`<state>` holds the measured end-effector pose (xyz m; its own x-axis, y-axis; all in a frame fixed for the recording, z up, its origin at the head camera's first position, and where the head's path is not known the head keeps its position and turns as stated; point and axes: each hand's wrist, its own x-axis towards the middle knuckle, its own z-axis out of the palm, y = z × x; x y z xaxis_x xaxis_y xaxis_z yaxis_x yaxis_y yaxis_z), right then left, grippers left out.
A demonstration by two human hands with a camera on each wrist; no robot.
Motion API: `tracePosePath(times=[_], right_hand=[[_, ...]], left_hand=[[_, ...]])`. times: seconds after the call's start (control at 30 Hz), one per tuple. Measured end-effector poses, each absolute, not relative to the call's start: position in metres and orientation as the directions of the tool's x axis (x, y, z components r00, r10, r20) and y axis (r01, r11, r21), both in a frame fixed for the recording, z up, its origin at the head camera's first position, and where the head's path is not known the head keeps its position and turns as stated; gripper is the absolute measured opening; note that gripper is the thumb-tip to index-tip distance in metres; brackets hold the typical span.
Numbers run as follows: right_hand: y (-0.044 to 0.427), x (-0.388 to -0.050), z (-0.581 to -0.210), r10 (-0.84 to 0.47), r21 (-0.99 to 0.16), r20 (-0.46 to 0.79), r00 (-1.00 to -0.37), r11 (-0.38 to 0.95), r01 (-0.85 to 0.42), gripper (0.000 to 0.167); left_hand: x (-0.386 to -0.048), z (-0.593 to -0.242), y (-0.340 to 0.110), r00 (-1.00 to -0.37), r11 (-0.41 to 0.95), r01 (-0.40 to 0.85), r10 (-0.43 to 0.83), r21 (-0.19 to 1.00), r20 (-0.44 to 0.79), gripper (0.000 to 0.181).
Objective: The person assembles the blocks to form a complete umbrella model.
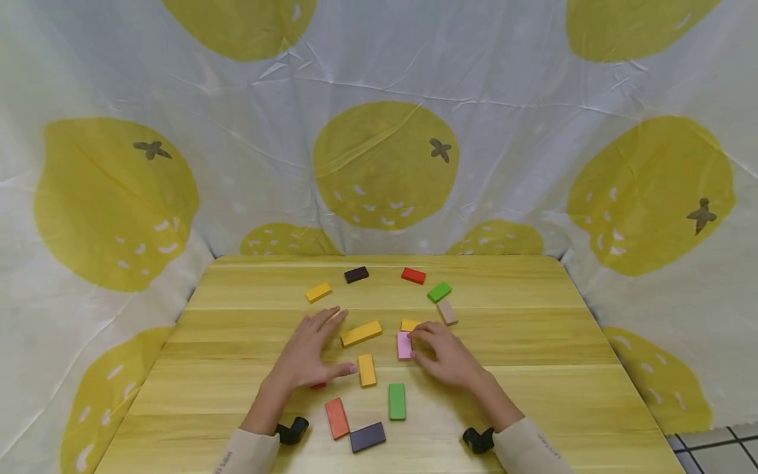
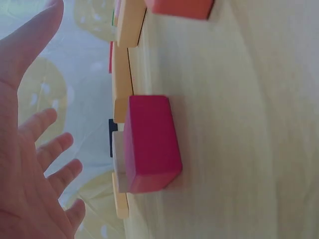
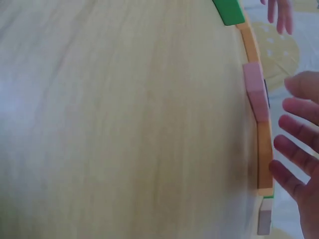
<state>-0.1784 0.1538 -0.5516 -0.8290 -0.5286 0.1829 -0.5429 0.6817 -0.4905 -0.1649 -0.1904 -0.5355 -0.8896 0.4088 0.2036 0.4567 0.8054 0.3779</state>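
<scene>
Over the left middle of the table, my left hand (image 1: pixel 304 352) is spread with nothing in it. Its thumb reaches toward a standing-lengthwise yellow block (image 1: pixel 367 370), and a longer yellow block (image 1: pixel 362 334) lies beyond. Beneath that palm a red block (image 1: pixel 318 386) is mostly hidden; the left wrist view has a magenta-red block (image 2: pixel 152 139) below the hand. My right hand (image 1: pixel 444 355) hovers beside a pink block (image 1: pixel 404 345), fingers loosely bent and apart from one another. In the right wrist view nothing is gripped. Another yellow block (image 1: pixel 409 324) is partly covered by its fingers.
Nearer the front lie a green block (image 1: pixel 397 401), an orange-red block (image 1: pixel 337 419) and a dark purple block (image 1: pixel 368 437). Farther back are black (image 1: pixel 356 274), red (image 1: pixel 413 275), yellow (image 1: pixel 318 293), green (image 1: pixel 439 291) and beige (image 1: pixel 447 312) blocks. A lemon-print curtain (image 1: pixel 509 164) surrounds the wooden table (image 1: pixel 562 395).
</scene>
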Motion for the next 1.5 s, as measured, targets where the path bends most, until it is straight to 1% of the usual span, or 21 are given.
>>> tracePosePath(times=[0.13, 0.4, 0.63, 0.8, 1.07, 1.3, 1.37, 1.5], right_hand=[[0.152, -0.178, -0.559, -0.545, -0.499, 0.166, -0.822, 0.672, -0.547, 0.031], [0.148, -0.18, -0.563, -0.536, -0.509, 0.182, -0.824, 0.666, -0.546, 0.031], [0.14, -0.183, -0.564, -0.536, -0.496, 0.19, -0.822, 0.67, -0.552, 0.031], [0.135, -0.187, -0.564, -0.531, -0.487, 0.187, -0.826, 0.68, -0.548, 0.031], [0.129, -0.191, -0.562, -0.519, -0.493, 0.183, -0.835, 0.686, -0.535, 0.034], [0.125, -0.196, -0.562, -0.511, -0.496, 0.178, -0.841, 0.691, -0.526, 0.036], [0.124, -0.197, -0.562, -0.509, -0.501, 0.175, -0.843, 0.691, -0.521, 0.035], [0.123, -0.196, -0.561, -0.508, -0.509, 0.165, -0.845, 0.691, -0.514, 0.035]], left_hand=[[-0.164, -0.538, -0.185, -0.886, 0.8, 0.463, 0.422, 0.381, 0.191, 0.11], [-0.162, -0.54, -0.175, -0.868, 0.779, 0.495, 0.459, 0.386, 0.189, 0.108], [-0.157, -0.544, -0.168, -0.892, 0.798, 0.445, 0.436, 0.407, 0.12, 0.106], [-0.156, -0.547, -0.167, -0.89, 0.798, 0.45, 0.439, 0.401, 0.125, 0.104], [-0.153, -0.549, -0.163, -0.872, 0.777, 0.487, 0.457, 0.4, 0.175, 0.094], [-0.151, -0.549, -0.16, -0.881, 0.775, 0.463, 0.455, 0.429, 0.129, 0.086], [-0.15, -0.549, -0.16, -0.882, 0.775, 0.461, 0.456, 0.432, 0.123, 0.082], [-0.149, -0.548, -0.16, -0.88, 0.771, 0.469, 0.452, 0.431, 0.147, 0.068]])
